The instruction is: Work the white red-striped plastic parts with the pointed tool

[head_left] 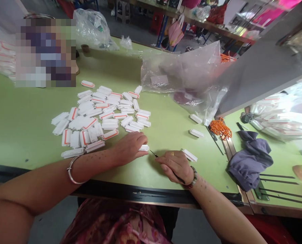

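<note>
My left hand (130, 147) is closed around a small white plastic piece (144, 148), whose free end sticks out to the right. My right hand (177, 165) grips a thin dark pointed tool (154, 154), its fine tip pointing at that free end. Whether tip and piece touch, I cannot tell. Beyond my left forearm lies a loose pile of similar white pieces (111, 124), several with an orange strip along one edge. Behind my right hand rests one more white piece (190, 155), partly hidden by the hand.
Two white pieces (196, 133) lie farther back at the right, near a heap of orange frames (220, 128). Clear plastic bags (178, 69) and a grey partition (263, 64) stand behind. A dark cloth (251, 159) lies at the right. Someone's blurred figure (46, 54) is at the back left.
</note>
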Motion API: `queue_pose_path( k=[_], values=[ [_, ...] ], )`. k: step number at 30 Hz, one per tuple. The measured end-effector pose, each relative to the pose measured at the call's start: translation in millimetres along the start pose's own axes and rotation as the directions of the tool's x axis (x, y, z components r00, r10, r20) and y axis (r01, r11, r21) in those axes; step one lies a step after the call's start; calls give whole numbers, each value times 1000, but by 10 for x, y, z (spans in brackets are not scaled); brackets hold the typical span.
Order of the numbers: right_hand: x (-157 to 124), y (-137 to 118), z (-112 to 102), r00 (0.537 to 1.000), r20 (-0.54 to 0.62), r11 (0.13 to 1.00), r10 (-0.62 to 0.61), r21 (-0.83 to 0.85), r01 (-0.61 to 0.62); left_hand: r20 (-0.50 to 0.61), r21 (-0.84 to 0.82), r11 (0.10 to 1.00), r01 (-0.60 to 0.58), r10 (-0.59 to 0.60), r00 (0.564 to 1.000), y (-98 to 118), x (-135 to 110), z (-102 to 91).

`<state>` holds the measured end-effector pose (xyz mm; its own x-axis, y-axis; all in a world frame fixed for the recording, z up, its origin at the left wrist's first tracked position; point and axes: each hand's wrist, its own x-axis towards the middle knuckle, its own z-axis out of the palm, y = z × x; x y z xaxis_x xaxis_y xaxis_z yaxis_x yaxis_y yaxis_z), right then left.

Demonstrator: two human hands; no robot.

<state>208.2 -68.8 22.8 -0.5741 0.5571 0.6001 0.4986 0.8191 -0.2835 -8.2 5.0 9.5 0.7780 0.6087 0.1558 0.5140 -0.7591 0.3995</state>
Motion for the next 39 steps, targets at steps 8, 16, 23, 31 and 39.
queue_pose_path(
  k=[8,16,23,31,39],
  values=[
    [-1,-18,35,998,58,1000,3,12,-4,-14,31,998,-62,63,998,17,-4,26],
    [79,-110,40,994,76,996,82,26,-84,-66,248,954,-166,188,980,101,-23,24],
    [112,-182,59,997,60,999,40,-17,-40,-21,360,917,-169,189,982,235,-45,3],
    [105,-135,53,995,78,997,65,-47,-62,11,360,926,-117,121,993,209,-103,-17],
    [120,-133,55,997,39,997,73,-44,-71,80,293,952,-90,69,994,172,-66,-13]
  ],
)
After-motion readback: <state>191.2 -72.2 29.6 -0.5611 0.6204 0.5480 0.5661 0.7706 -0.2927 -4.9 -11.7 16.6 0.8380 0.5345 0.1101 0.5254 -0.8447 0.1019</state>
